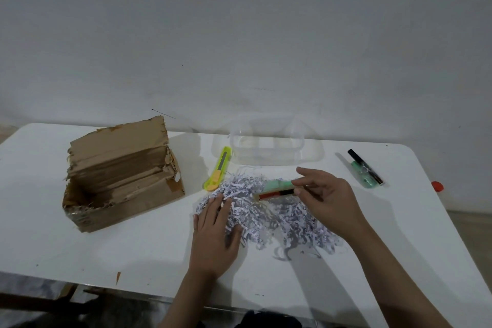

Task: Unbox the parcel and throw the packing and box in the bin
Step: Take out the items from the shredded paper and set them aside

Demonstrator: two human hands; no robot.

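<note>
Two hands are down in a heap of shredded paper [266, 213] that sits spread across the middle of the white surface [133, 253]. Left hand [217, 224] lies flat with fingers spread, palm down on the 9 o'clock edge of the shreds, not gripping anything. Right hand [326, 200] is at the 3 o'clock side of the heap, fingers pinched on one end of a small red and black stick-shaped item [275, 193] that pokes out toward 9 o'clock over the paper; there's a pale green thing [277, 184] right behind it, touching or nearly so, can't tell which. Cardboard box [119, 178] stands well off at 9 o'clock from the heap, opened, edges torn and ragged, its back flap standing up, and the inside looks pretty much hollow from here. Just beside the shreds at about 11 o'clock is a yellow-green utility knife [218, 169], its orange end touching the paper. At 12 o'clock, near the wall, sits a clear plastic container [267, 145]. Over at 2 o'clock lie a black pen-like stick [366, 166] and a green-tinted clear tube [362, 174] right against each other. A red round thing [437, 186] peeks past the surface's edge at 3 o'clock, too cut off to identify.
</note>
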